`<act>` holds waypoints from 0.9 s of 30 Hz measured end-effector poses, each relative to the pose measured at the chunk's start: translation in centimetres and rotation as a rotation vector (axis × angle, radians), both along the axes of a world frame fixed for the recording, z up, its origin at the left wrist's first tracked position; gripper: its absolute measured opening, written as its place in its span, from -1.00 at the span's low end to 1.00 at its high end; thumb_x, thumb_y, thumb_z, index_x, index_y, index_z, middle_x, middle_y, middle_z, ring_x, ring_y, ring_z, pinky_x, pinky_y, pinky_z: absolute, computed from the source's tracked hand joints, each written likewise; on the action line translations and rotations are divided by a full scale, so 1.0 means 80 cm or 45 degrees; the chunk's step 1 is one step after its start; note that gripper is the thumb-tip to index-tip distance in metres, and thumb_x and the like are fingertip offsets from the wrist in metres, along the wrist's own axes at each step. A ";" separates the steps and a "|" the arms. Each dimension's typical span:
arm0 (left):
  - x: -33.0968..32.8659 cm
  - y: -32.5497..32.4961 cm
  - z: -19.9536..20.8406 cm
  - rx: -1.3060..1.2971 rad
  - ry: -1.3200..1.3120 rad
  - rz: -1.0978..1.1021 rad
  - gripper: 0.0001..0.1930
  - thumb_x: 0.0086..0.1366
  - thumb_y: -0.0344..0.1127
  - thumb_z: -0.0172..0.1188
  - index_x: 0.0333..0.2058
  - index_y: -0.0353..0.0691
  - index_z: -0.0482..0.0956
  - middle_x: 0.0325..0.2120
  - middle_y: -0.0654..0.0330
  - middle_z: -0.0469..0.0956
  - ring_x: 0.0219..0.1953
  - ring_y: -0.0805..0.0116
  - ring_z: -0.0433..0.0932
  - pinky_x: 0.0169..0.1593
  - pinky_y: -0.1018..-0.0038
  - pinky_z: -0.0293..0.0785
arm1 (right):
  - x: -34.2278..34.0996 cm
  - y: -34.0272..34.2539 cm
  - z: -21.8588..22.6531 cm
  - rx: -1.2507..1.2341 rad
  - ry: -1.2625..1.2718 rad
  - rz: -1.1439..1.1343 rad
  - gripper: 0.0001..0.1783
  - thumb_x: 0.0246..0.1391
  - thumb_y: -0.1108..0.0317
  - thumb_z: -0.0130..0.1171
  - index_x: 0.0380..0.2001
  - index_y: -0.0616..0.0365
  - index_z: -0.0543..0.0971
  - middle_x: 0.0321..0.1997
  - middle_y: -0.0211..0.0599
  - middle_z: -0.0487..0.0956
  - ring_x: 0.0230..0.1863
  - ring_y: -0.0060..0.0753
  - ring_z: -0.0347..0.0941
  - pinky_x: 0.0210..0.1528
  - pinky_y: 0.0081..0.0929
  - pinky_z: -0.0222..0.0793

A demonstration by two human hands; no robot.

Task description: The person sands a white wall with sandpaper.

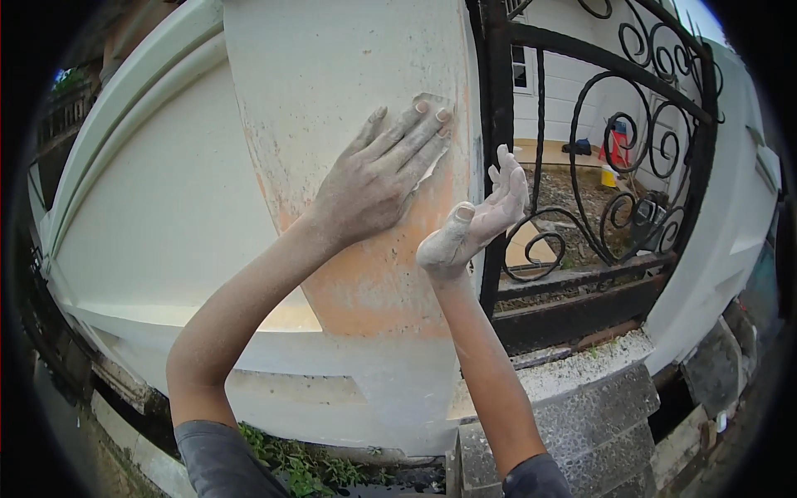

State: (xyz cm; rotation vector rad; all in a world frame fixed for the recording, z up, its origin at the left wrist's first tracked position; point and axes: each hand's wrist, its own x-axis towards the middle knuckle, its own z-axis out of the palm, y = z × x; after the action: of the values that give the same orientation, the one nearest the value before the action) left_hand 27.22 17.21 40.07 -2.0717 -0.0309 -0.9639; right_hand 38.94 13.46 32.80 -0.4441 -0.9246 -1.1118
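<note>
My left hand (pixel 374 178), coated in pale dust, lies against the face of a white pillar (pixel 332 75). Its fingers stretch up and to the right, pressing a thin, dusty sheet of sandpaper (pixel 429 172) to the surface. Most of the sheet is hidden beneath the palm and fingers. Around and below it, worn orange patches (pixel 374 278) show through the white paint. My right hand (pixel 481 217), whitened with dust too, is raised at the pillar's right edge with thumb and fingers apart. Nothing shows in it.
A black wrought-iron gate (pixel 581 166) with scrolls stands just right of the pillar. Left of it runs a white wall (pixel 149 207) with a curved moulding. Below are green weeds (pixel 307 465) and a grey stone ramp (pixel 581 423). A yellow container (pixel 608 176) sits beyond the gate.
</note>
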 end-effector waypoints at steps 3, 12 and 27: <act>-0.025 0.018 -0.037 -0.098 0.325 -0.110 -0.42 0.20 -0.31 -0.03 0.24 -0.01 0.19 0.29 0.33 0.09 0.35 0.36 -0.01 0.37 0.13 -0.12 | -0.007 -0.001 -0.002 -0.077 0.044 -0.038 -0.39 0.24 0.20 -0.33 0.24 0.34 -0.08 0.23 0.06 0.06 0.27 0.00 0.06 0.26 -0.05 -0.06; -0.029 0.009 0.024 0.004 -0.215 0.064 -0.45 0.21 -0.33 -0.05 0.22 -0.10 0.21 0.30 0.26 0.08 0.35 0.30 -0.01 0.35 0.08 -0.12 | -0.008 -0.003 -0.003 -0.069 0.061 -0.036 -0.42 0.20 0.26 -0.31 0.20 0.37 -0.03 0.21 0.08 0.08 0.25 -0.03 0.08 0.22 -0.13 0.00; -0.068 0.038 -0.081 -0.169 0.109 0.029 -0.37 0.11 -0.40 0.00 0.23 0.00 0.21 0.30 0.38 0.09 0.35 0.37 -0.02 0.37 0.04 -0.22 | -0.005 -0.002 0.000 -0.096 0.044 -0.100 -0.44 0.17 0.31 -0.27 0.18 0.38 0.01 0.18 0.04 0.10 0.25 -0.10 0.05 0.25 -0.15 -0.04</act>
State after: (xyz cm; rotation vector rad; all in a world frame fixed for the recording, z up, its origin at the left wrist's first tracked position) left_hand 21.78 20.21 33.62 -2.2282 -0.0756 -0.8794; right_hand 38.57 13.26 32.83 -0.5639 -0.9271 -1.1395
